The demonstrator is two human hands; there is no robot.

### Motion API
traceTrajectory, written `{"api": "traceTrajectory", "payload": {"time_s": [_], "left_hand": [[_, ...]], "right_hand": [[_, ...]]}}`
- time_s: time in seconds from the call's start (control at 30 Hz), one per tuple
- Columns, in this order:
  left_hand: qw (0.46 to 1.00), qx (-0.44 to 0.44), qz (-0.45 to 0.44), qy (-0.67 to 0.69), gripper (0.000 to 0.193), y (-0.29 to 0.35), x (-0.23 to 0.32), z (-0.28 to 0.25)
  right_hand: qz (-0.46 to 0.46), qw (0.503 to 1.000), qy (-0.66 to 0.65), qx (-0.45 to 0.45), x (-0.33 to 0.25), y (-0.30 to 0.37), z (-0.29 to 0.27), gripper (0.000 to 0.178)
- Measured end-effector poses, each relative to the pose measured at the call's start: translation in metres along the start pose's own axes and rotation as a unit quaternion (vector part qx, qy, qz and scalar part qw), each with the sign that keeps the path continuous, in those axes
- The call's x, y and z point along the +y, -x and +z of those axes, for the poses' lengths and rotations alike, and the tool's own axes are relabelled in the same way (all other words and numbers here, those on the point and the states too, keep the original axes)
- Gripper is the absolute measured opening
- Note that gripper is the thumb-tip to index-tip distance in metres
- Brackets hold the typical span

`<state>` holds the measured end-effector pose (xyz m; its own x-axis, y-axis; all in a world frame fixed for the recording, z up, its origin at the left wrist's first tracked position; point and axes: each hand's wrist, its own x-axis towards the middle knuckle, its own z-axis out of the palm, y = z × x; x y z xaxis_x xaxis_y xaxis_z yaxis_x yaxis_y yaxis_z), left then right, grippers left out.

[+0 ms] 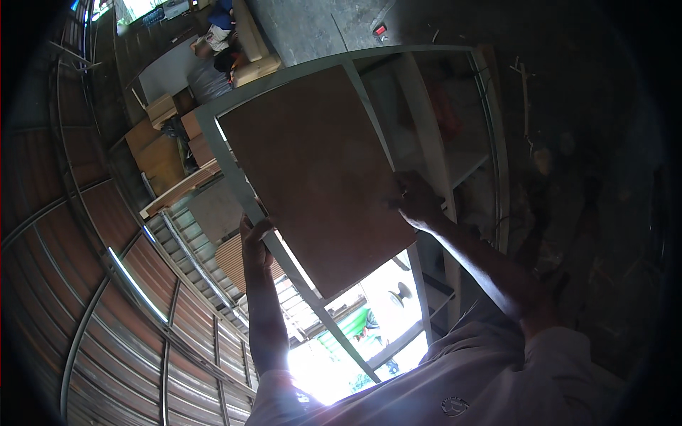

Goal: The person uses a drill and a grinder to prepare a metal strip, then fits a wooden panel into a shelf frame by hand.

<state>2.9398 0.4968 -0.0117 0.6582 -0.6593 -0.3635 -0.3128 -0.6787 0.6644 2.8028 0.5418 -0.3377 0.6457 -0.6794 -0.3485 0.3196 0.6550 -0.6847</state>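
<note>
Brown panel (312, 184), left grip (256, 241) on grey frame (226, 156)

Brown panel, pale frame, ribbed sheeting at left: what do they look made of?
Brown panel: likely wood-based board, matte; flat, uniform face.
Pale frame: perhaps painted wood, metal possible; even greyish coat, no grain visible.
Ribbed sheeting: probably corrugated metal, slightly shiny; highlights along ridges.

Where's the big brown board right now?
In the head view, the brown board is near the middle, across an opening in the grey frame, between left hand and right hand.
</note>
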Motion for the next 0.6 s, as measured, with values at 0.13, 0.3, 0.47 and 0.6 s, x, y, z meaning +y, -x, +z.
{"api": "traceTrajectory", "payload": {"time_s": [0.13, 0.3, 0.47, 0.6], "left_hand": [[1.0, 0.006, 0.018, -0.006, 0.042, -0.002, -0.002, 0.0], [1.0, -0.004, 0.015, -0.017, 0.041, -0.004, -0.009, -0.018], [0.998, 0.016, 0.003, -0.066, 0.066, -0.006, -0.017, -0.032], [0.998, -0.005, 0.04, -0.049, 0.07, -0.004, -0.013, -0.008]], "right_hand": [[-0.031, 0.999, -0.007, 0.021, 0.018, -0.004, 0.004, 0.06], [0.006, 0.999, 0.021, 0.025, 0.001, 0.002, 0.006, 0.053], [0.002, 0.999, 0.03, 0.023, -0.002, -0.002, 0.005, 0.05], [0.004, 0.994, 0.11, 0.021, -0.002, -0.006, 0.006, 0.042]]}}
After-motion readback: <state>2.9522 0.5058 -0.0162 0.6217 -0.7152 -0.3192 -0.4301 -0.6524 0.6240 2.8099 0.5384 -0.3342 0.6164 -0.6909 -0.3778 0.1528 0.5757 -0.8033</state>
